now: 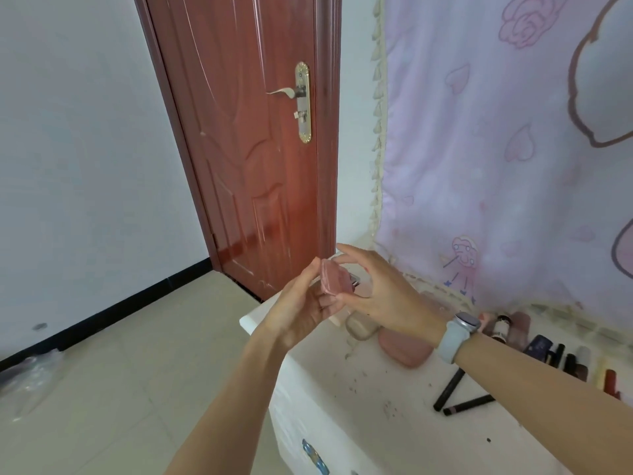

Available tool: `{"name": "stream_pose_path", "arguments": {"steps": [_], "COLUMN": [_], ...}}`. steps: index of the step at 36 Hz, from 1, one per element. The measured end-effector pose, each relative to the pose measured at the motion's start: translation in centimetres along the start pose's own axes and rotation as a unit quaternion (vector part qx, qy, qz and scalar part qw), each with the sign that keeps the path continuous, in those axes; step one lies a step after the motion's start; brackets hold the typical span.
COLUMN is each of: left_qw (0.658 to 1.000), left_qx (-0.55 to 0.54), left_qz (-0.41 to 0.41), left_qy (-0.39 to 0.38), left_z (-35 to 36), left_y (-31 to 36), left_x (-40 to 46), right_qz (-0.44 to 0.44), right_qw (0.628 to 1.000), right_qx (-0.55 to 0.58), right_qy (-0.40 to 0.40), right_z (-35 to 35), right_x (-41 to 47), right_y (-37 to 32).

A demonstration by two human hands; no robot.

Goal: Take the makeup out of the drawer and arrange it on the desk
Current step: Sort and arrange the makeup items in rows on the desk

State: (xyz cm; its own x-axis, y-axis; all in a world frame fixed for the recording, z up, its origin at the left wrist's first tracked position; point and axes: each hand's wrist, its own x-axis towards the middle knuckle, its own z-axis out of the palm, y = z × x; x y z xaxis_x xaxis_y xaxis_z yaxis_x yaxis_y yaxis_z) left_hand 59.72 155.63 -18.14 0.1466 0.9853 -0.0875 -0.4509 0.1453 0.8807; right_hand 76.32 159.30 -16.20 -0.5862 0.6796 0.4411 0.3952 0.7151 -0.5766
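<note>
Near the centre of the frame, a small pink compact (331, 278) held up in the air between both hands, above the left end of the white desk (394, 416)
Left hand (301, 310) below and left of the compact, fingers curled up around its lower side, thumb tip against the top left corner
Right hand (380, 289) to the right, thumb under the compact's lower right edge, forefinger stretched over the top, remaining fingers spread loosely; pale grey watch (457, 334) on that wrist
Behind the hands on the desk, a pale jar (359, 328) and a pink pouch (406, 351), mostly hidden by the right wrist
At lower right, two black pencils (459, 395) lying crossed at one end, and beyond them a row of dark and pale tubes and bottles (561, 358) along the desk's back edge
Blue drawer handle (313, 455) on the desk front at the bottom of the frame
Pink printed curtain (496, 149) filling the upper right, reddish-brown door (246, 149) at upper centre, white wall on the left, beige floor tiles at lower left
</note>
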Motion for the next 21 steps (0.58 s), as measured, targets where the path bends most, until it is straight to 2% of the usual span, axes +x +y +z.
{"name": "stream_pose_path", "arguments": {"steps": [4,10,13,18,21], "left_qw": [0.990,0.985,0.989,0.991,0.989], "left_qx": [-0.121,-0.159,-0.123,0.064,0.103], "left_qz": [0.013,0.009,0.015,0.030,0.045], "left_qy": [0.075,0.068,0.080,0.114,0.098], "left_z": [0.5,1.9,2.9,4.0,4.6], "left_y": [-0.3,0.1,0.6,1.1,1.4], "left_x": [-0.9,-2.8,-3.2,-3.5,-4.0], "right_qz": [-0.043,-0.110,-0.107,-0.092,-0.094], "right_qw": [0.998,0.989,0.987,0.990,0.988], "right_qx": [-0.035,-0.091,-0.098,-0.078,-0.089], "right_qy": [0.035,0.048,0.064,0.068,0.085], "right_z": [-0.4,-1.0,-1.7,-2.9,-3.7], "right_x": [-1.0,-2.4,-2.7,-3.5,-3.6], "right_y": [-0.6,-1.8,-2.3,-3.4,-4.1]}}
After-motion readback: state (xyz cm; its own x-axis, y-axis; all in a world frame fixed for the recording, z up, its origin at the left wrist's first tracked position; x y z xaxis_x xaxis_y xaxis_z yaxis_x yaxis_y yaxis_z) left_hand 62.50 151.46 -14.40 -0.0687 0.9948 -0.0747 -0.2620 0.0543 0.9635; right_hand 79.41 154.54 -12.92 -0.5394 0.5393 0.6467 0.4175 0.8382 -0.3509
